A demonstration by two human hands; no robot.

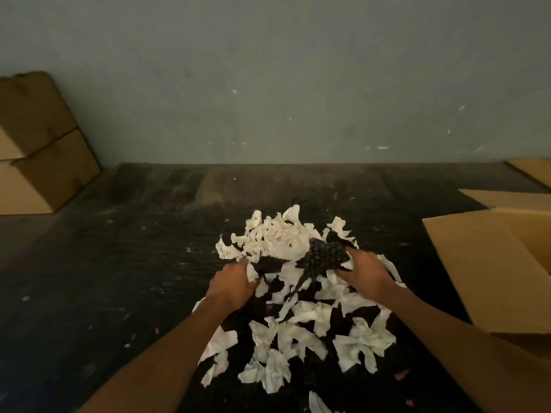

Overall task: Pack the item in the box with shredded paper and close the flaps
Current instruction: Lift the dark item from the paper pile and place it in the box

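Observation:
A heap of white shredded paper lies on the dark floor in the middle of the view. Both my hands are in its far half. My left hand grips a bunch of shreds together with a dark strip. My right hand holds shreds and a dark knobbly item that sticks up between the hands. An open cardboard box stands at the right edge, one flap folded toward the heap. Its inside is mostly out of view.
Two closed cardboard boxes are stacked at the far left against the grey wall. Another flat piece of cardboard lies at the far right. Small paper scraps dot the dark floor.

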